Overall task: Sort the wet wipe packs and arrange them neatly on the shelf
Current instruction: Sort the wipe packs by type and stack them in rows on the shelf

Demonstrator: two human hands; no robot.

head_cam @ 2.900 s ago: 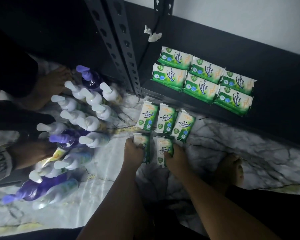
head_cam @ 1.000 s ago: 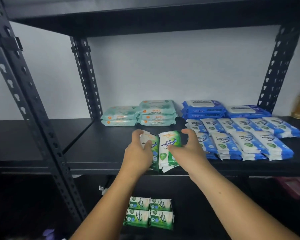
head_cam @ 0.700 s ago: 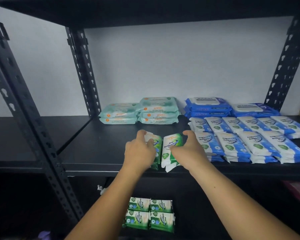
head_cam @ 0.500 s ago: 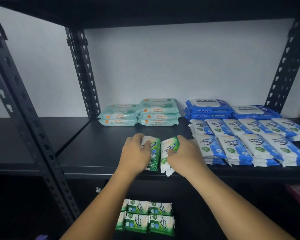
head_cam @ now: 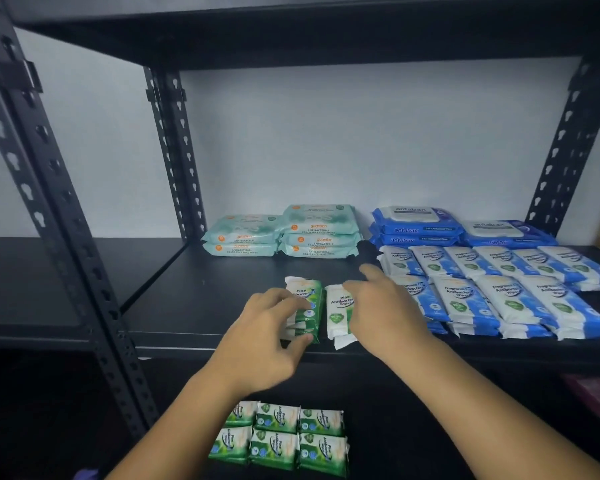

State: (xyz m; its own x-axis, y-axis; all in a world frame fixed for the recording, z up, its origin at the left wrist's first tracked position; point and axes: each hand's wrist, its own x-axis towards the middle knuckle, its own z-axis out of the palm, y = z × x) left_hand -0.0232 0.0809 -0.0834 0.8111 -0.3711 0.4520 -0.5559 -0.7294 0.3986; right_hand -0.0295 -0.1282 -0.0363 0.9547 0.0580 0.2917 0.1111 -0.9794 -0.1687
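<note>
Two small stacks of green-and-white pine wipe packs lie side by side near the front edge of the black middle shelf (head_cam: 194, 306). My left hand (head_cam: 267, 341) grips the left stack (head_cam: 307, 299), fingers on top and thumb at its front end. My right hand (head_cam: 381, 313) lies over the right side of the right stack (head_cam: 336, 313) with its fingers spread and the index finger lifted. Several more green pine packs (head_cam: 284, 438) sit in neat rows on the shelf below.
Teal packs (head_cam: 281, 233) are stacked at the back of the shelf, with blue antabax packs (head_cam: 416, 225) to their right. Rows of blue-and-white packs (head_cam: 492, 292) fill the right side. Black perforated uprights (head_cam: 66, 220) stand at the left.
I lifted the green packs from the floor up to the middle shelf and set them down on it. My right hand's fingers have since spread apart over the right stack.
</note>
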